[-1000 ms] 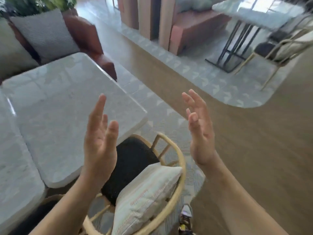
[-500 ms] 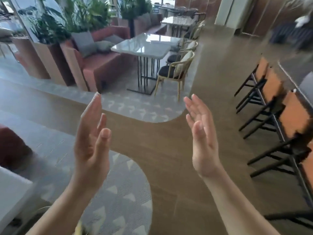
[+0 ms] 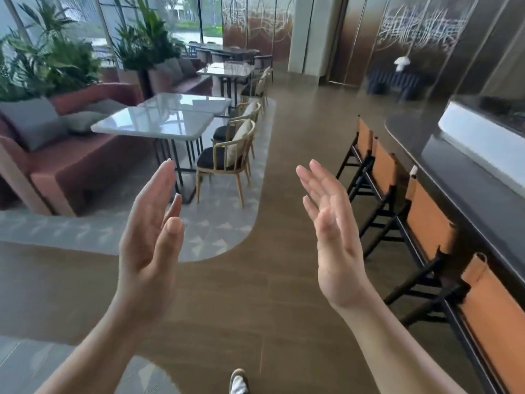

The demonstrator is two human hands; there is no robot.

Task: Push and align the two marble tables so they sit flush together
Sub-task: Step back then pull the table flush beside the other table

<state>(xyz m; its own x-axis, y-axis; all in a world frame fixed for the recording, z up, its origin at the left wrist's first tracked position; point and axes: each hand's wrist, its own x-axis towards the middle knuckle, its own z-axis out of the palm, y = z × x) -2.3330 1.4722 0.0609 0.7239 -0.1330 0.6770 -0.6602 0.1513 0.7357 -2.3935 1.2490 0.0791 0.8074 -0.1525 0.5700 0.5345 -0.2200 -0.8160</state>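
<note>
Two white marble tables stand side by side across the aisle at the upper left: a nearer marble table [image 3: 159, 124] on black legs and a farther marble table [image 3: 193, 103] behind it, their edges meeting. My left hand [image 3: 152, 231] and my right hand [image 3: 331, 231] are raised in front of me, palms facing each other, fingers straight and apart, holding nothing. Both hands are well short of the tables and touch neither.
A red bench sofa [image 3: 71, 163] with grey cushions lines the tables' left side. Wooden armchairs [image 3: 227, 159] sit on their right, on a grey patterned carpet [image 3: 221, 234]. Orange-backed bar stools [image 3: 420, 220] line a dark counter [image 3: 468, 194] at right. My shoe [image 3: 238, 382] is on the brown floor.
The view has swung away from the marble tables and chair right below me, up and across the aisle to another pair of tables. My hands stay raised and empty.
</note>
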